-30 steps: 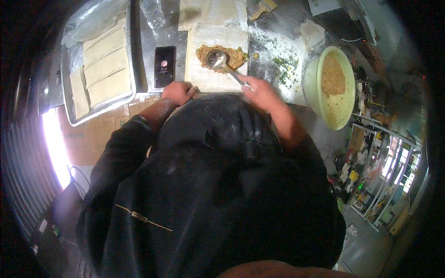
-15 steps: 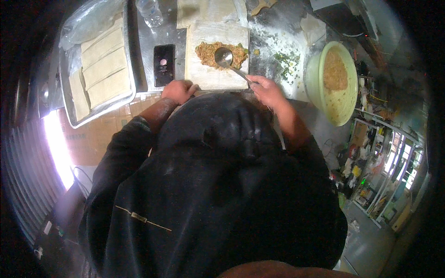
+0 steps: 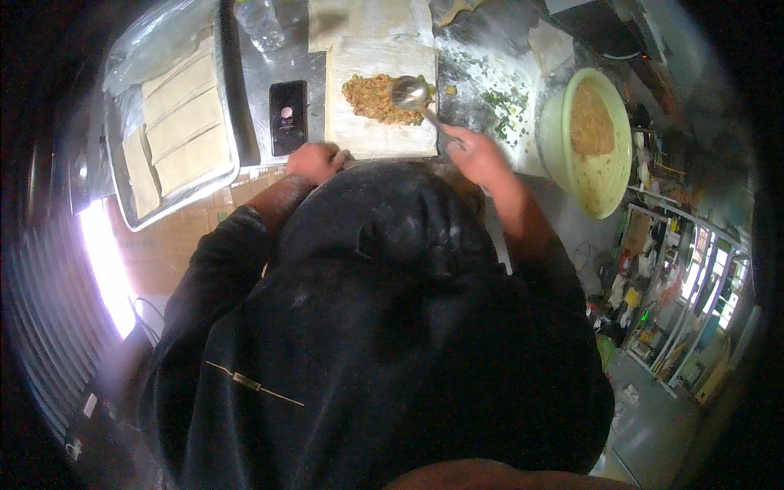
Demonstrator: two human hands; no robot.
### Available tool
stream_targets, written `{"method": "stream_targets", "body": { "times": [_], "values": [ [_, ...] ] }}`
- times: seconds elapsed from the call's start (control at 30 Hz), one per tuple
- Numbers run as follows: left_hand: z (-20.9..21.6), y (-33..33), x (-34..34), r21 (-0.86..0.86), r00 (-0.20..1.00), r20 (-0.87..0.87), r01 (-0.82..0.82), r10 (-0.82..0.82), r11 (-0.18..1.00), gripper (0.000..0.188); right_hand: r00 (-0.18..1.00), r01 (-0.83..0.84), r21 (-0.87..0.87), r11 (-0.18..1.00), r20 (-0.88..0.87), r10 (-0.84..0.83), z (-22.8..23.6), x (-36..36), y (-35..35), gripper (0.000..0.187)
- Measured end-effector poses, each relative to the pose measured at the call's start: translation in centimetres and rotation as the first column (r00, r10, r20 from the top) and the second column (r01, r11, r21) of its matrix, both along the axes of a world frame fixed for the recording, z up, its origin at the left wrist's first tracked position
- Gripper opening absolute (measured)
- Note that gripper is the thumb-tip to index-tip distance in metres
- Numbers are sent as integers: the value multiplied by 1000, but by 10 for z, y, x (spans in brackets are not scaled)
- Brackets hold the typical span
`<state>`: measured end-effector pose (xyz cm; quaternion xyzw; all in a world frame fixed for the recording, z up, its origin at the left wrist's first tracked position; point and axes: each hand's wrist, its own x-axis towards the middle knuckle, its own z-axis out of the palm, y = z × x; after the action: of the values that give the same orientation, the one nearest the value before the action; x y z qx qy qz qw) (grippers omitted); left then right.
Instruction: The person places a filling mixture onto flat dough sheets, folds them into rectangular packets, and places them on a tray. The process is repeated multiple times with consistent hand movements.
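My right hand (image 3: 475, 157) grips the handle of a metal spoon (image 3: 411, 93). The spoon's bowl rests on the right end of a strip of orange-brown minced filling (image 3: 376, 100) flecked with green. That filling lies on a pale, square dough sheet (image 3: 380, 140) on the metal table. Beside the sheet's near left corner, my left hand (image 3: 315, 162) rests at the table edge with its fingers curled in. Whether those fingers pinch anything is hidden. Another pale sheet (image 3: 367, 20) lies just beyond.
A tray (image 3: 232, 155) of cut dough sheets under plastic stands at left, next to a phone (image 3: 288, 118) and a clear bottle (image 3: 260, 26). A light green bowl (image 3: 600, 184) of filling stands at right. Chopped greens (image 3: 506, 110) and flour are scattered between.
The spoon has slid right, from the middle of the filling to its right end, and my right hand has shifted slightly right with it. My left hand stays in place.
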<state>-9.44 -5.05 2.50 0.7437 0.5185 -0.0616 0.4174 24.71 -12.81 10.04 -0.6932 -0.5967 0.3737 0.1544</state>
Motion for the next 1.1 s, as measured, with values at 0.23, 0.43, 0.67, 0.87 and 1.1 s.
{"method": "stream_targets", "body": {
  "times": [0.23,0.43,0.67,0.87,1.1],
  "values": [
    [-8,2,-3,22,998,56,11,-12,1000,43,975,-189,48,981,129,181,18,-45,32,39],
    [-14,-1,-5,10,998,55,-5,5,1000,43,976,157,-111,981,-138,-171,14,-10,2,36],
    [-10,0,-4,72,999,42,4,-7,997,43,956,-274,105,956,135,260,12,-44,44,41],
    [-20,-1,-4,83,999,46,9,-13,997,45,977,-203,126,971,88,193,18,-63,64,39],
    [-26,-1,-6,83,999,44,18,-22,996,45,973,11,-69,998,230,6,15,-10,24,41]
  ]
}}
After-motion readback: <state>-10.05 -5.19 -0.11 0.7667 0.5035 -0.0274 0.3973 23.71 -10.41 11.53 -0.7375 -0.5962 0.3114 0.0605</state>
